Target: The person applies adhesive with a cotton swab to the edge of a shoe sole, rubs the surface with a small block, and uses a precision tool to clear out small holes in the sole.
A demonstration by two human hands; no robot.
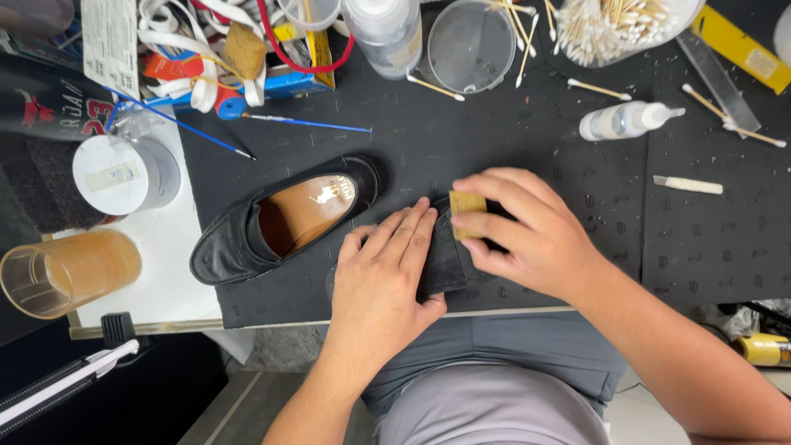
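Second black shoe lying at near edge of dark mat, mostly hidden under both hands, just right of the other black loafer. Looks like leather: likely moderately light, upper soft and yielding, sole stiff, finish probably smooth and a bit slippery. Best held by pressing down flat on the upper or pinching along the sides near the sole; exact part showing cannot be told.

Left hand laid flat on the shoe, fingers extended and close together, palm down, pinning rather than gripping. Not clenched, nothing held inside it.

Right hand curled over far end of the shoe, fingertips pinching a small tan pad, sponge or cork-like block, pressed against the black surface. Pad probably light and soft, easy to squash. Thumb hidden below.

Loafer lying open side up, tan insole showing, untouched, partly off the mat onto white surface. Around: cotton swabs in tub, white squeeze bottle lying on its side, clear round lid, thin blue brush, white jar, amber cup.
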